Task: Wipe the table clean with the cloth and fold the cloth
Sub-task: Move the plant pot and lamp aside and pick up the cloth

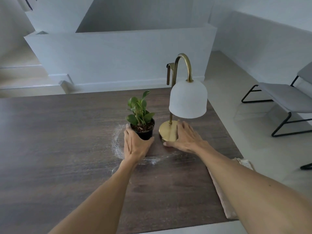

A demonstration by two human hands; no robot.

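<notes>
A dark wooden table [67, 141] carries a ring of white powder [116, 142] near its middle. My left hand [135, 144] grips a small black pot with a green plant [143, 130] that stands inside the ring. My right hand [184, 139] rests with spread fingers against the round brass base of a lamp [168, 130]; the thumb touches the table. A beige cloth [221, 191] lies along the table's right edge, largely hidden under my right forearm.
The lamp's white shade [188, 98] hangs above its base on a curved brass neck. A grey chair with black legs [283, 98] stands on the floor to the right. A white low wall [118, 58] runs behind the table.
</notes>
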